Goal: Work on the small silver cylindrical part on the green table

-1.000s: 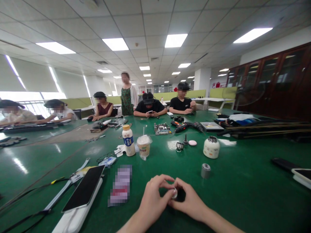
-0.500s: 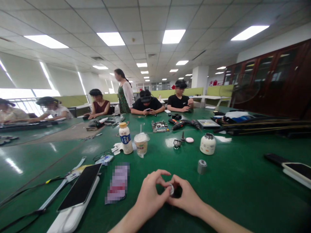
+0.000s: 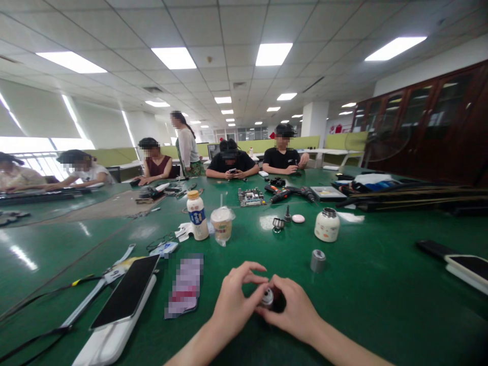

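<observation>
Both of my hands meet low over the green table (image 3: 381, 305), pinched around one small dark part with a silvery round end (image 3: 268, 298). My left hand (image 3: 238, 302) grips its silvery end with thumb and fingers. My right hand (image 3: 293, 310) wraps the dark end. Just beyond them stands a short grey metal cylinder (image 3: 317, 261). Farther back are a white insulated cup with no lid (image 3: 327, 225), a small metal piece (image 3: 278, 223) and a pink-white disc (image 3: 298, 218).
A phone on a white power bank (image 3: 122, 305) and a blurred card (image 3: 185, 285) lie to my left, with cables. A drink bottle (image 3: 197, 215) and lidded cup (image 3: 222, 224) stand mid-table. Phones (image 3: 463, 267) lie at right. Several people sit and stand at the far side.
My hands stay together on the small part, and their fingers have shifted slightly around it. The standing person at the back has moved left.
</observation>
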`<state>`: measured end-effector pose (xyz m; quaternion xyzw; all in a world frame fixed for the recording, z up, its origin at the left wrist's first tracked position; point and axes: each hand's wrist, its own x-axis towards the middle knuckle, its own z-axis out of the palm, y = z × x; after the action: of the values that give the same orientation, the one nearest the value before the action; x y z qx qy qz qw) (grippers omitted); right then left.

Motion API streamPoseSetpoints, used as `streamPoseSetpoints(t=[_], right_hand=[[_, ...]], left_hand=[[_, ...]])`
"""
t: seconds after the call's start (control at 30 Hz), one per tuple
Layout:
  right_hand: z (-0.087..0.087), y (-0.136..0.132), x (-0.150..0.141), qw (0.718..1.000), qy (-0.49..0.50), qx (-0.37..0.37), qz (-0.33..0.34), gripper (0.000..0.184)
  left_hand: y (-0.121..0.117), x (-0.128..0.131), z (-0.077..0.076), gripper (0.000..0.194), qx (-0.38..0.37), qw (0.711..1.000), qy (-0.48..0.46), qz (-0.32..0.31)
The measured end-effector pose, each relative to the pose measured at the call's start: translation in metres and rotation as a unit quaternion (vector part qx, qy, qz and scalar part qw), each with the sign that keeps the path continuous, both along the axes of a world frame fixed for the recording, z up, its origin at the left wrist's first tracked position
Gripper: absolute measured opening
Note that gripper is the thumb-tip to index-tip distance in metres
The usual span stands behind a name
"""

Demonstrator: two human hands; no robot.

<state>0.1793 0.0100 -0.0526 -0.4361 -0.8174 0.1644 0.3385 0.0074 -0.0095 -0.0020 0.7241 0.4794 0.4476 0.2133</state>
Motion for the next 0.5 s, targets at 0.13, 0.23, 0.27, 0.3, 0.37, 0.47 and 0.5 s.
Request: streamPoseSetpoints(t=[0.13, 0.23, 0.27, 0.3, 0.37, 0.47, 0.5], right_hand=[[0.003, -0.001, 0.0, 1.0, -0.007, -0.007, 0.003, 0.027], [0.004, -0.002, 0.0, 1.0, -0.005, -0.008, 0.006, 0.027], [0.004, -0.002, 0.0, 1.0, -0.004, -0.008, 0.008, 0.027], [0.003, -0.002, 0.0, 1.0, -0.004, -0.01, 0.009, 0.027], [0.003, -0.001, 0.0, 1.0, -0.005, -0.013, 0.011, 0.028], [0.004, -0.001, 0.0, 1.0, -0.004, -0.017, 0.015, 0.028], [0.004, -0.001, 0.0, 1.0, -0.002, -0.018, 0.016, 0.028]], left_hand=[[0.017, -0.015, -0.015, 0.015, 0.015, 0.996, -0.025, 0.08], [0.027, -0.023, -0.034, 0.022, -0.021, 0.998, 0.014, 0.063], [0.029, -0.025, -0.04, 0.023, -0.023, 0.998, 0.028, 0.06], [0.03, -0.025, -0.044, 0.024, -0.022, 0.997, 0.044, 0.059], [0.029, -0.025, -0.048, 0.025, -0.013, 0.995, 0.075, 0.071], [0.027, -0.024, -0.046, 0.028, -0.012, 0.989, 0.111, 0.1], [0.028, -0.025, -0.046, 0.029, -0.013, 0.987, 0.118, 0.11]])
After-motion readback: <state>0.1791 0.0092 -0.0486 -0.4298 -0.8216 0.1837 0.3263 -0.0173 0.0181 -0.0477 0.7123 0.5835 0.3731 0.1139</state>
